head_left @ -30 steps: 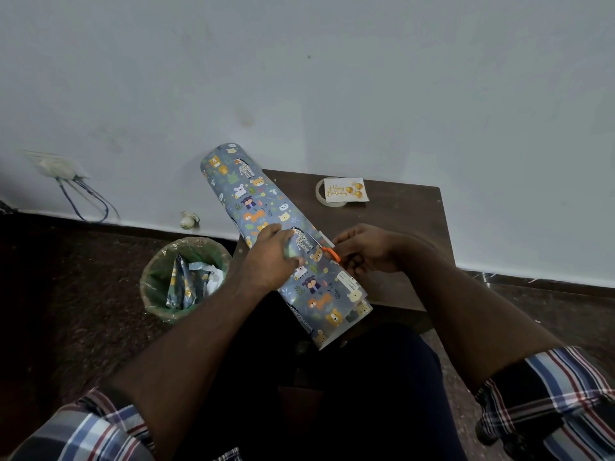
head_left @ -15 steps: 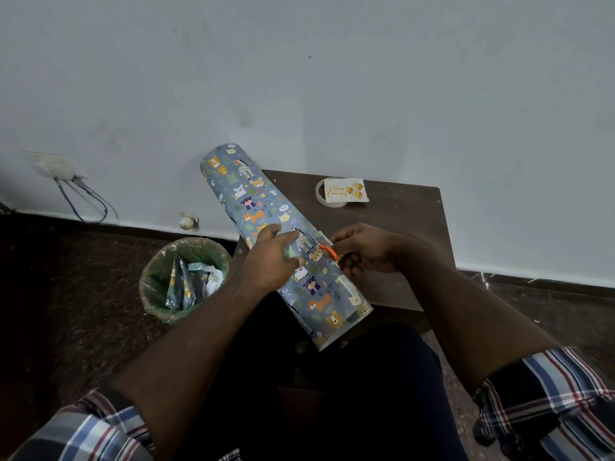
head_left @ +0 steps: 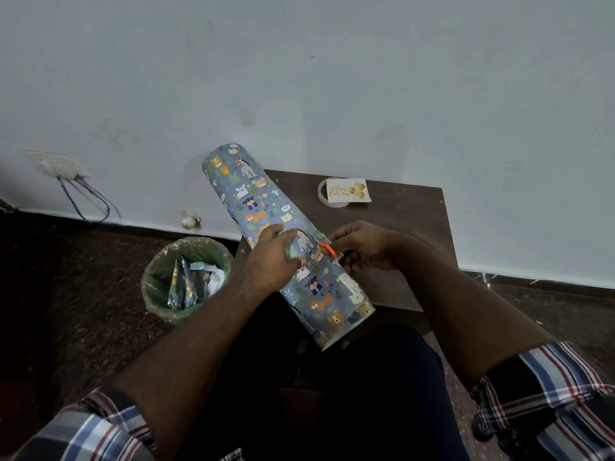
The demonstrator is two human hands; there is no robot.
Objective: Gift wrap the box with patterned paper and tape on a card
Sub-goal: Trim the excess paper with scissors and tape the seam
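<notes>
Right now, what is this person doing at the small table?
A person sits at a small brown table with a roll of animal-patterned wrapping paper lying across it. The left hand holds the paper down, while the right hand grips orange-handled scissors at the paper's edge, apparently cutting a sheet. A "Happy Birthday" card rests on a tape roll at the back of the table. No box is visible, so wrapping has not started.

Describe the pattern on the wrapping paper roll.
Blue-grey wrapping paper roll printed with cartoon animals and small leaves; the head view shows it.
</notes>
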